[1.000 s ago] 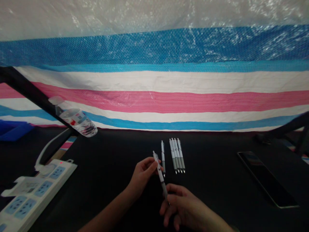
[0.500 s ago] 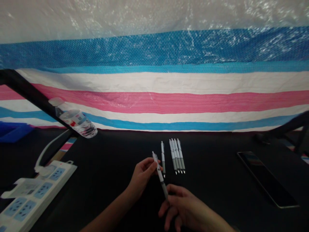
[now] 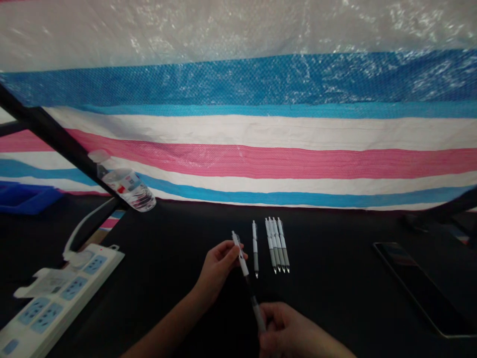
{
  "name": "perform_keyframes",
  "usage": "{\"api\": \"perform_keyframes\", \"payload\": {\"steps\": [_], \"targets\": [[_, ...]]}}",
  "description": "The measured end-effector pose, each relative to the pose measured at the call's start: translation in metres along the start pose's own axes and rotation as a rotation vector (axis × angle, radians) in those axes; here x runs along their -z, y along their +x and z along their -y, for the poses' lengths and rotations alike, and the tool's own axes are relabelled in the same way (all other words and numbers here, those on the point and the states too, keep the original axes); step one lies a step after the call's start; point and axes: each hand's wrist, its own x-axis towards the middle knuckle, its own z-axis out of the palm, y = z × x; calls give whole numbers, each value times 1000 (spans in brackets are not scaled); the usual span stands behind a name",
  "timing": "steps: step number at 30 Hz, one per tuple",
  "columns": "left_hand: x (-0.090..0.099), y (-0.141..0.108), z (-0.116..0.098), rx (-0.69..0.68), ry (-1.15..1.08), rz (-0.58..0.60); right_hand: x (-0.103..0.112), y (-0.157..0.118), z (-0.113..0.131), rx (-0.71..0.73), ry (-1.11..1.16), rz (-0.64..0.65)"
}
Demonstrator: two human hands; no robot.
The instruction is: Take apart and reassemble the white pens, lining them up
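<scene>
My left hand (image 3: 219,266) pinches the white upper barrel of a pen (image 3: 243,264) between thumb and fingers, its clicker end pointing up and away. Lower down, my right hand (image 3: 288,330) grips the grey front section (image 3: 258,314) of the same pen. Between the two parts shows a thin dark stretch (image 3: 249,286), perhaps the refill; the pen's tip is hidden by my right fingers. Just right of my left hand lies a single white-and-grey pen (image 3: 255,246). Beyond it, several matching pens (image 3: 277,246) lie side by side, tips toward me.
At left are a white power strip (image 3: 63,298) with a plugged-in cable, a tilted water bottle (image 3: 130,189) by a black bar, and a blue tray (image 3: 30,199). A phone (image 3: 425,288) lies at right on the black table (image 3: 156,268). A striped sheet (image 3: 238,159) hangs behind.
My right hand has closed its fingers and moved down toward me, drawing the grey section away from the white barrel. The view has shifted slightly; the lying pens stay put.
</scene>
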Motion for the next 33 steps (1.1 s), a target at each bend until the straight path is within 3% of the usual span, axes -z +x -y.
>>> {"api": "perform_keyframes", "payload": {"steps": [7,14,23,33], "targets": [[7,8,-12,-54,-54,-63,3,-5,5,20,-160,25],[6,6,-11,-26,-58,-41,4,-4,1,2,-135,-4],[-9,-16,4,78,63,138,-4,2,2,57,25,-3],[-5,-15,4,82,35,209,-4,8,2,77,147,82]]}}
